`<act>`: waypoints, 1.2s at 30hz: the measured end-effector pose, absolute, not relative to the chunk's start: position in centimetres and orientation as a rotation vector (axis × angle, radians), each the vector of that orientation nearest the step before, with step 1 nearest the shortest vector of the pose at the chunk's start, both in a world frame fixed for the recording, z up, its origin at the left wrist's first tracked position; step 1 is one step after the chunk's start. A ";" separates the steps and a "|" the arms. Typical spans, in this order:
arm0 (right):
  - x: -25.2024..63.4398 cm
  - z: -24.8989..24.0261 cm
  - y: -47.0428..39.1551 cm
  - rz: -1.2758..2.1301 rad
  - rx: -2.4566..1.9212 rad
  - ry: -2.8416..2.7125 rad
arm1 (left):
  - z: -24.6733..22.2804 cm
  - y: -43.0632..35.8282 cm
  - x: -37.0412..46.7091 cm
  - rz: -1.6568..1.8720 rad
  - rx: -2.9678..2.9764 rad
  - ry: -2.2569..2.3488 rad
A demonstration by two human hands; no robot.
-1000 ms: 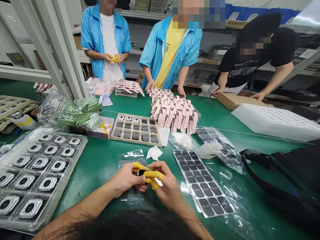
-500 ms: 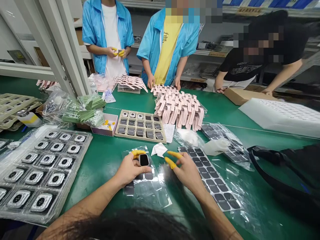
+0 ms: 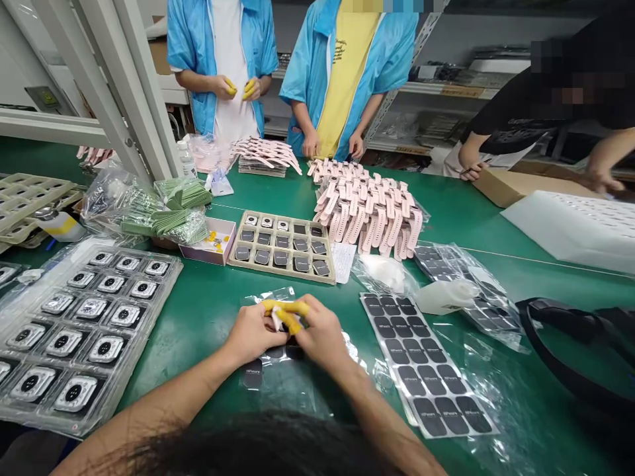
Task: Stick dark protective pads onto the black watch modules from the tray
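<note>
My left hand (image 3: pixel 252 335), yellow cots on its fingers, is closed around a smartwatch body that is now mostly covered by fingers. Against the watch, my right hand (image 3: pixel 321 330) pinches a small white wipe (image 3: pixel 276 319), of which a corner shows between the yellow fingertips. Both hands meet just above a clear film bearing black square stickers (image 3: pixel 254 374). To the right lies a sheet of black stickers (image 3: pixel 415 350). A beige tray (image 3: pixel 282 272) beyond the hands holds watch bodies, several of them with dark faces.
At left stands a large clear tray (image 3: pixel 171 284) of watch bodies. Pink watch straps (image 3: pixel 370 205) are piled at the back, green straps (image 3: pixel 183 201) left of centre. A white bottle (image 3: pixel 449 295) lies right, near a black bag (image 3: pixel 585 344). Co-workers stand across the green table (image 3: pixel 208 304).
My right hand has picked up the white wipe from the table and moved left onto the watch. The view has shifted slightly. Across the table, a co-worker's hands have moved apart.
</note>
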State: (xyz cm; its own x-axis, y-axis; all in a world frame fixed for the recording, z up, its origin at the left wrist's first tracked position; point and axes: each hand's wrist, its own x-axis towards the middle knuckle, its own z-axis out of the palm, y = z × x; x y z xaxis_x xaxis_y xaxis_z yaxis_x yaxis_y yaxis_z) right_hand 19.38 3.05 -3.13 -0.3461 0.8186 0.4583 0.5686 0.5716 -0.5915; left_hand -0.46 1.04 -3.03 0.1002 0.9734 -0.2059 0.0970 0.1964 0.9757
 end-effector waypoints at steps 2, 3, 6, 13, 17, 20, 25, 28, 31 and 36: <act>19.3 -3.3 3.2 0.333 -1.245 -1.994 | -2.9 1.0 -0.4 0.916 1.121 1.305; 19.3 -3.4 3.2 0.311 -1.275 -1.955 | -2.9 1.0 -0.4 0.909 1.107 1.302; 19.2 -3.9 3.7 0.385 -1.202 -1.944 | -2.7 1.0 -0.3 0.911 1.135 1.279; 22.7 -3.1 3.0 0.056 -1.560 -1.851 | -2.8 1.3 -0.4 1.014 0.915 1.318; 20.3 -3.9 -3.1 0.474 -1.102 -2.028 | -3.0 1.5 0.0 1.198 0.759 1.294; 17.3 -5.9 -6.0 0.620 -0.936 -2.129 | -2.9 1.6 -0.1 1.264 0.687 1.321; 16.5 -7.8 -5.0 0.648 -1.010 -2.133 | -1.7 1.8 -1.3 1.190 0.640 1.303; 16.7 -7.2 -3.9 0.725 -1.109 -2.102 | -1.1 2.1 -1.9 1.120 0.673 1.214; 16.3 -6.4 -3.2 0.744 -1.158 -2.073 | -1.1 2.5 -2.0 1.071 0.669 1.151; 16.0 -6.2 -2.4 0.628 -1.102 -2.085 | -1.8 2.7 -1.8 1.070 0.676 1.138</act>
